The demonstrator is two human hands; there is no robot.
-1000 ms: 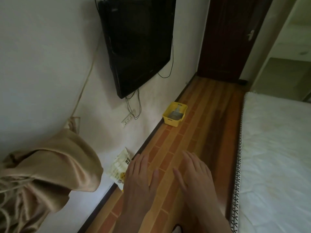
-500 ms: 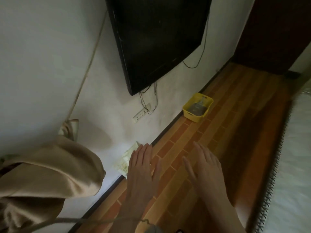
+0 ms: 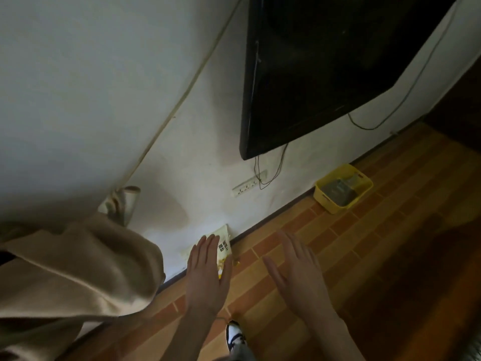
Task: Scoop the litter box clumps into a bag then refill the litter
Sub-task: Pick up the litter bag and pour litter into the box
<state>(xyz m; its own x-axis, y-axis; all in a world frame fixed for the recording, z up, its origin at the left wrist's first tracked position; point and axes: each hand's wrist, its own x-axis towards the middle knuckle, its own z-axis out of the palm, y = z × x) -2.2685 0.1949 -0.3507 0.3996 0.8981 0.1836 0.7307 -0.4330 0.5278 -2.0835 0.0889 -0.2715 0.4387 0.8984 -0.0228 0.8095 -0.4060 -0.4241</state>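
Both hands out in front, palms down, fingers straight and slightly spread, holding nothing. Left hand sits over the lower part of a white and yellow printed plastic bag that leans on the white wall at the dark skirting along the floor's edge; can't tell whether the fingers touch it or just overlap it in view. Judging by the task, that's the litter refill bag. Its long axis runs up the wall, tilted a bit right. Right hand is beside it over the orange brick-pattern floor, well apart from the bag, so the left is the nearer hand for a pickup. Bag print: dark block characters on white, look like Chinese, too small and skewed to read; yellow patch lower down. No brand legible. The small yellow plastic bin, likely the litter box, stands further right along the same wall edge, grey contents inside, well away from both hands, under the black wall-mounted TV. White power strip on the wall between bag and bin. No scoop visible.
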